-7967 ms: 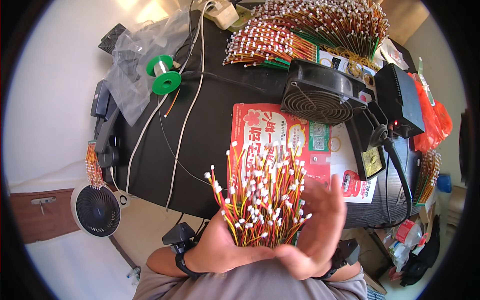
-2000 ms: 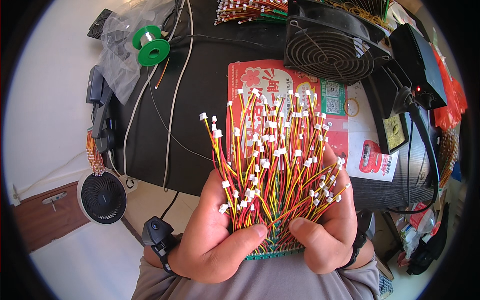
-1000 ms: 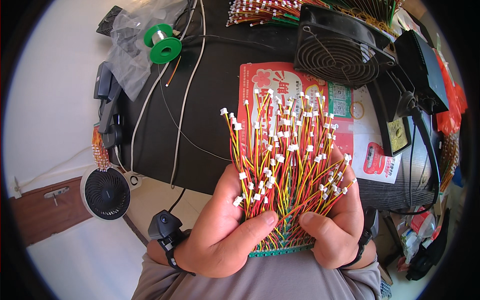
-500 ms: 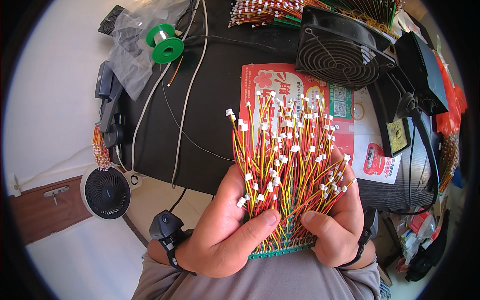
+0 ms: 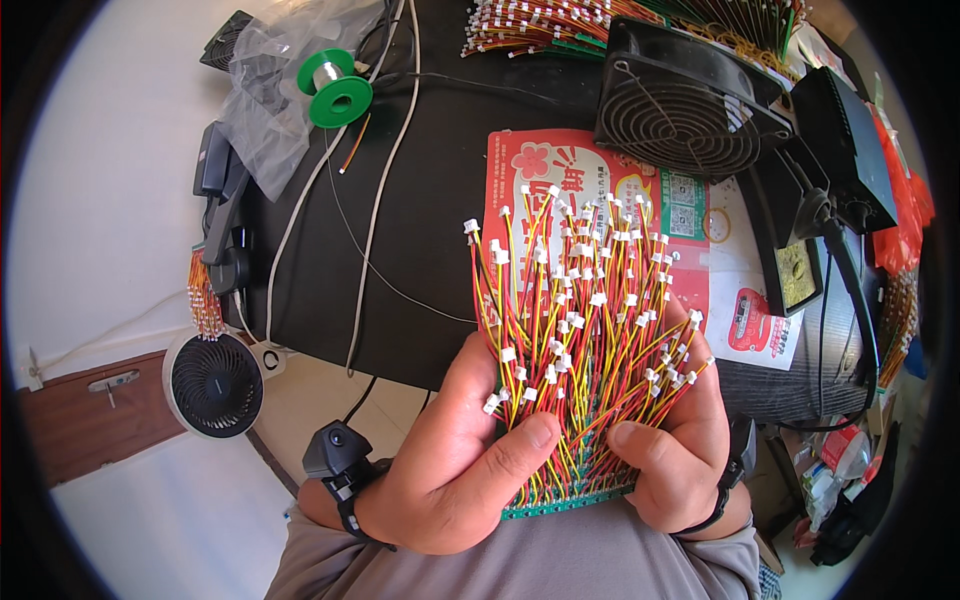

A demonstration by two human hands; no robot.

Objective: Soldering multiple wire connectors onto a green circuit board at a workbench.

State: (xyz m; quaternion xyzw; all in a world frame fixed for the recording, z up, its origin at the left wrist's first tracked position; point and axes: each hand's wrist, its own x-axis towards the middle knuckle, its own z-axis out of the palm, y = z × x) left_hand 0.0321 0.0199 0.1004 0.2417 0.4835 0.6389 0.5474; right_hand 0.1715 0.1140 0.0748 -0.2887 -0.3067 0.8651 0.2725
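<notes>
Head: green board (image 5: 568,505); white-tipped wires (image 5: 578,400)

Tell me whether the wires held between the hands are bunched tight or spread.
Spread: the red and yellow wires fan out from the green circuit board, their white connectors scattered.

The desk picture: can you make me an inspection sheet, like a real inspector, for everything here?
Surface: black table, with a red printed sheet on it.
Things in hand: green circuit board bristling with red and yellow wires, tipped with white connectors.
Clutter: green spool, clear plastic bag, square black fan.
Hands: left hand and right hand both hold the board, thumbs over the wires.
Cables: pale cable crossing the table's left part.
Surroundings: round fan at left, red bag at right.
</notes>
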